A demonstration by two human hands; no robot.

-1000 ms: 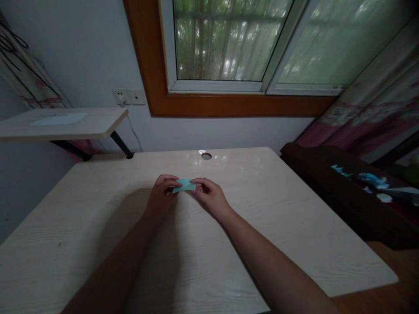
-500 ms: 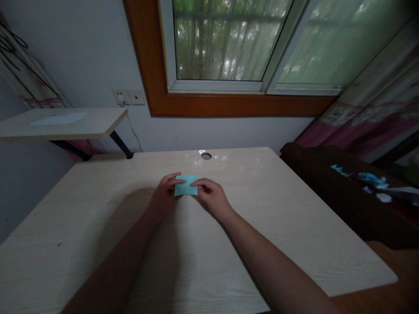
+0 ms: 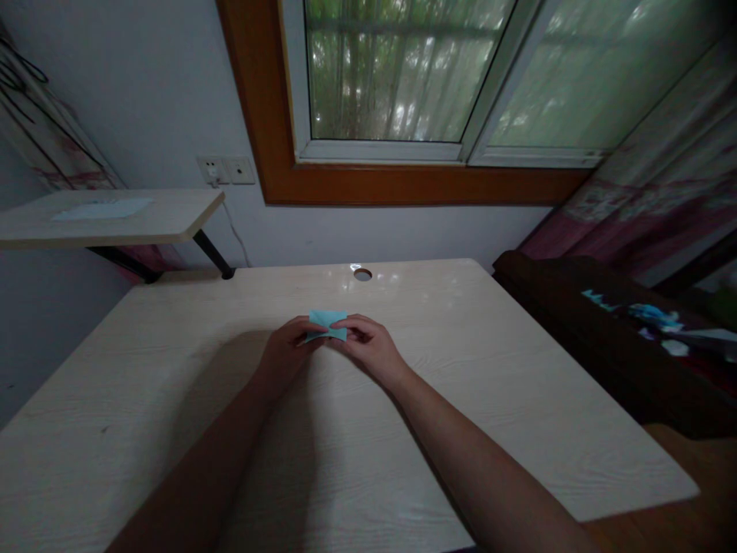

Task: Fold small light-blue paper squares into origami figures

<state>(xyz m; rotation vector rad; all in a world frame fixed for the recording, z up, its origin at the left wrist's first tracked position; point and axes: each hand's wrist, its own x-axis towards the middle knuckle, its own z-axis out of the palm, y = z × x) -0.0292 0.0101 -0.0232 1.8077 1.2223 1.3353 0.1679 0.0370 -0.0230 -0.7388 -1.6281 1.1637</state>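
A small light-blue sheet of paper (image 3: pixel 327 316) is held between my two hands over the middle of the pale wooden desk (image 3: pixel 345 461). My left hand (image 3: pixel 286 347) grips its left side, fingers on the front face. On the right, my right hand (image 3: pixel 375 347) pinches the paper with thumb and fingers. The fingertips of both hands come close together near the paper's lower edge. Parts of the fingers behind the sheet are hidden.
A raised shelf (image 3: pixel 190 219) with a sheet on it stands at the back left. The desk has a round cable hole (image 3: pixel 362 274) near its back edge. To the right is a dark wooden cabinet (image 3: pixel 553 307) with blue and white items on top.
The left fingers have shifted from the paper's upper left down toward its lower edge. The lower part of the paper now looks tilted or bent, and less of it shows.
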